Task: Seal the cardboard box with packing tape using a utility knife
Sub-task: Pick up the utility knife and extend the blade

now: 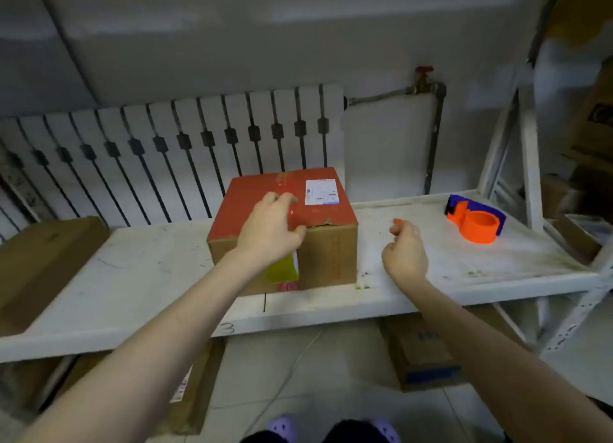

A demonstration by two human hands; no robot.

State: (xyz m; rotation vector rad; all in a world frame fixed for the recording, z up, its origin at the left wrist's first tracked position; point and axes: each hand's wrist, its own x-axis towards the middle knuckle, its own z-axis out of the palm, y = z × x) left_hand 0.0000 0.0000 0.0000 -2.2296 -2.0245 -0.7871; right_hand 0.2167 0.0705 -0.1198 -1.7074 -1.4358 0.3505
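Observation:
A cardboard box [328,253] with a red top and a white shipping label stands on the white shelf [132,276]. My left hand [270,230] lies flat over the box's front top edge, pressing on the tape strip that runs down the front. To the right of the box, my right hand [404,252] hovers above the shelf, closed around a small orange-tipped tool [397,222], probably the utility knife; most of it is hidden in the fist. An orange and blue tape dispenser [476,222] rests at the shelf's right end.
A flat brown carton [43,263] lies at the shelf's left end. A white radiator [172,157] and a pipe with a red valve [424,77] line the wall behind. White rack uprights [527,144] stand at right. More cartons sit on the floor below.

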